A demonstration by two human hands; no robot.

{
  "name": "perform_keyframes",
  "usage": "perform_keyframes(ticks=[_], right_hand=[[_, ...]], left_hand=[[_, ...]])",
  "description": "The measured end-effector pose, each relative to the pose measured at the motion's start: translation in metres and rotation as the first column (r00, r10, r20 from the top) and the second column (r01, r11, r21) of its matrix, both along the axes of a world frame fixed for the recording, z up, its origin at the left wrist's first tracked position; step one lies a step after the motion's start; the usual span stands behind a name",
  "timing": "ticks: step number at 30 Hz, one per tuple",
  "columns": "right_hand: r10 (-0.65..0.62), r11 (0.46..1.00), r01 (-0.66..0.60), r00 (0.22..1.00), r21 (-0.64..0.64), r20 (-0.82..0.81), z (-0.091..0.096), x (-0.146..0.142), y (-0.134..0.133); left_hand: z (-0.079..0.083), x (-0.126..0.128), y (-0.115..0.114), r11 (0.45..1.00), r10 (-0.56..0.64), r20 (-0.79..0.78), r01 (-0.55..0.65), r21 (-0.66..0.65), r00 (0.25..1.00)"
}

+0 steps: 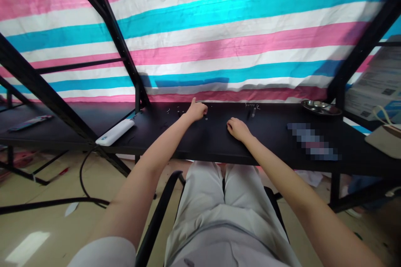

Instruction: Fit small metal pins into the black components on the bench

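Note:
My left hand (197,111) is over the back part of the black table (216,146). Its fingers are curled in and its thumb sticks out; no object shows in it. Just below its fingertips lies a tiny light piece (206,119). Left of the hand are a few small dark and pale bits (179,112). My right hand (238,129) rests on the tabletop with its fingers closed; what they hold, if anything, is hidden. Beyond it, small clear pieces (253,112) lie beside a row of tiny pale bits (251,104).
A white oblong device (115,132) lies at the left, near a black metal frame post (114,35). At the right are a shiny metal dish (321,108), a blurred-out flat item (313,142) and a beige bag (384,139). Striped sheeting (234,50) hangs behind.

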State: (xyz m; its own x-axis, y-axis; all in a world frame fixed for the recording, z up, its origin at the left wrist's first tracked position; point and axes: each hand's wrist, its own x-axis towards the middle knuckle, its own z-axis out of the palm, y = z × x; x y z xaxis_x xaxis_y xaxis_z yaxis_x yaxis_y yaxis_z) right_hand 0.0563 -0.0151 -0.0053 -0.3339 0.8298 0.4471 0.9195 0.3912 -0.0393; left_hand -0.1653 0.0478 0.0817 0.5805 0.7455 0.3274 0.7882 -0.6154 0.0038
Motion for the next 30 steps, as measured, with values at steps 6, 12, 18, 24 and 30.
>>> perform_keyframes(ticks=[6,12,18,24,30], right_hand=[[0.084,0.986,-0.047,0.970,0.159,-0.230,0.002,0.000,-0.002],[0.079,0.982,0.001,0.903,0.187,-0.422,0.004,0.002,-0.006],[0.084,0.975,0.035,0.858,0.221,-0.507,0.003,0.002,-0.009],[0.096,0.968,0.038,0.856,0.247,-0.508,0.003,0.003,-0.008],[0.080,0.978,0.025,0.872,0.206,-0.483,0.002,0.004,-0.008]], left_hand=[[-0.025,0.049,-0.030,0.994,-0.009,0.565,0.069,-0.084,0.825],[-0.071,0.076,-0.043,0.961,0.035,0.906,0.233,-0.145,0.422],[-0.085,0.072,-0.038,0.913,0.108,0.950,0.350,-0.211,0.292],[-0.091,0.075,-0.036,0.829,0.198,0.950,0.477,-0.293,0.240],[-0.085,0.075,-0.041,0.803,0.264,0.931,0.478,-0.356,0.251]])
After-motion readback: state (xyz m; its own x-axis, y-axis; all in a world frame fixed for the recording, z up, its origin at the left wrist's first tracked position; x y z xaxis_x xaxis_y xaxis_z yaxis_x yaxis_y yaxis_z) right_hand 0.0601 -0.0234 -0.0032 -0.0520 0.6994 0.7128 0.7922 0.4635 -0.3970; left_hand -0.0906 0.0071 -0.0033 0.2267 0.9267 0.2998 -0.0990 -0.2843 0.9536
